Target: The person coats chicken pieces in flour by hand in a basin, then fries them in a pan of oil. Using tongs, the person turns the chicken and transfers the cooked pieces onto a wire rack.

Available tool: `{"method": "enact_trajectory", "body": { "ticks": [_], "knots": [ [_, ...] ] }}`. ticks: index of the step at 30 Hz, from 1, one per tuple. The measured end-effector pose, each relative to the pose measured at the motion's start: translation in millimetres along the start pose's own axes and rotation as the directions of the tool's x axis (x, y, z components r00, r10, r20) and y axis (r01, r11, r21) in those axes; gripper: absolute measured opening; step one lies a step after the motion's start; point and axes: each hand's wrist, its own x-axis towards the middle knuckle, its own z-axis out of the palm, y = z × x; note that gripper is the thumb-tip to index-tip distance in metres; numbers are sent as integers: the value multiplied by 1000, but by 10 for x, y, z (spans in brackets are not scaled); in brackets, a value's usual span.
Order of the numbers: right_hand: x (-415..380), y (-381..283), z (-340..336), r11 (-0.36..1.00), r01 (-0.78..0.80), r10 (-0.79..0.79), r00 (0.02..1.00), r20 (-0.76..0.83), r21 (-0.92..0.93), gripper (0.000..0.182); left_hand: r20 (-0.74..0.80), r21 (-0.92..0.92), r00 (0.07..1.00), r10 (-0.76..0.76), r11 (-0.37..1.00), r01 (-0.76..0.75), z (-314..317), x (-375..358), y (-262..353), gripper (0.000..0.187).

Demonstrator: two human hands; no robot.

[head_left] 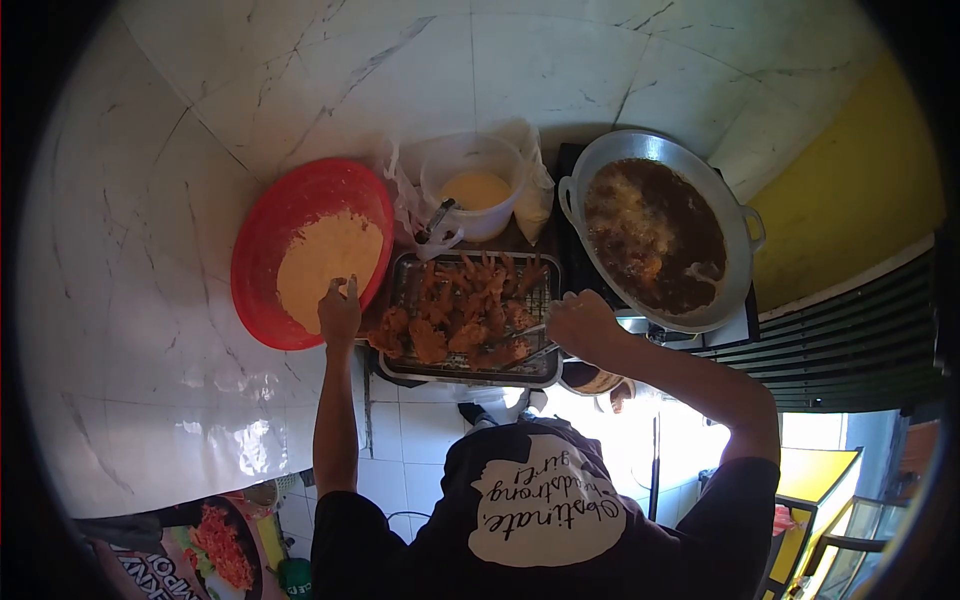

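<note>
My right hand [585,325] is closed around metal tongs [536,353], whose arms reach in over the right side of a metal tray with a wire rack [545,375]. Browned fried chicken pieces [470,335] lie heaped on that rack, and the tong tips are among the pieces at its front right. Over the near right part of a red basin [258,315], my left hand [340,308] has its fingers apart, close above the pale flour [325,260]. Nothing shows in that hand.
A wide metal pan [741,285] of bubbling dark oil stands on the right, something frothing in it. Behind the tray are a clear tub [440,165] of yellowish batter, a dark-handled utensil [436,220] and a plastic bag [533,200]. A tiled wall [540,60] bounds the back.
</note>
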Motion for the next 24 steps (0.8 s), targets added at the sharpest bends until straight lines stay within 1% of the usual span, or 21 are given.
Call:
{"method": "enact_trajectory", "body": {
  "ticks": [4,6,7,9,11,13,14,16,17,18,19,23,24],
  "knots": [
    [-120,90,-171,998,-61,61,998,31,-16,6,20,-1,1000,5,1000,-5,-18,6,30,41],
    [-285,173,-369,985,-174,175,981,83,-19,20,15,-28,1000,14,1000,-13,7,7,-11,41],
    [-399,219,-463,984,-178,178,980,86,-15,20,21,-27,1000,16,1000,-16,22,18,-38,41],
    [-656,330,-677,954,-300,300,952,-62,9,41,2,-13,1000,21,1000,-21,53,28,-79,41],
    [-862,422,-1006,892,-452,452,890,65,0,53,10,-22,1000,18,1000,-18,12,12,-16,41],
    [-1155,529,-1062,864,-504,494,851,-177,-15,48,19,-33,1000,22,999,-21,0,-5,10,42],
    [-1275,575,-1094,858,-514,503,846,-175,-17,48,12,-21,1000,19,1000,-19,4,0,-2,40],
    [-1495,676,-1138,742,-669,654,736,-175,-39,52,8,-24,1000,30,999,-30,21,16,10,37],
    [-1599,735,-1104,732,-680,664,727,-174,-45,52,12,-11,1000,9,1000,-9,10,12,21,38],
    [-1701,799,-1048,690,-718,704,695,-148,-93,51,16,3,1000,-12,1000,12,9,10,25,38],
    [-1801,863,-986,645,-751,741,660,-125,-141,50,20,-9,1000,-2,1000,2,22,14,16,38],
    [-2119,1069,-635,606,-771,773,629,-82,-196,47,20,13,1000,-6,1000,6,45,35,-10,40],
    [-2165,1094,-562,582,-785,804,595,6,-213,52,17,26,1000,-6,1000,6,42,31,-11,40]
  ]
}}
